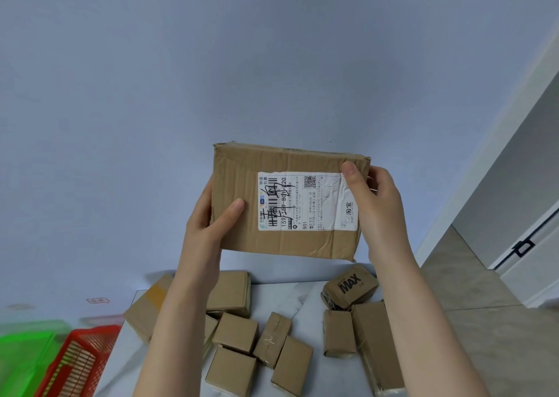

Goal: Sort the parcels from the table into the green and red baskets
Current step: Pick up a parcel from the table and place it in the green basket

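Forearms reach in from the bottom edge: L forearm (169,336) lies across the view of the small boxes, R forearm (423,321) runs beside the right-hand ones. L hand (208,227) grips the big parcel (290,245) by its left edge. Its thumb (233,207) lies flat on the front face, pointing toward the shipping lbl (305,201) w/o touching it, and the other fingers go behind the box, hidden. R hand (378,203) grips the right edge, w/ its thumb (351,169) pressing the lbl's upper right corner. The rest of that hand's fingers wrap round the side and are mostly out of sight. Big parcel hangs in the air btwn both hands, well above the table (290,294), front face toward the camera, right side a bit lower. Lbl is white and printed sideways, w/ barcode, QR code and black handwriting over it. On the white marbled table below sits a loose group of small brown boxes (236,331), several touching. A box printed "MAX" (351,287) sits tilted at right rear, and a long box (375,345) is just in front of it. A larger flat box (145,315) w/ a yellow strip is at left, partly behind the L forearm. Red basket (81,357) stands left of the table, w/ the green basket (24,351) just beside it farther left, blurred; contents can't be told. Pale blue wall (272,64) is behind, tiled floor (484,321) at right.
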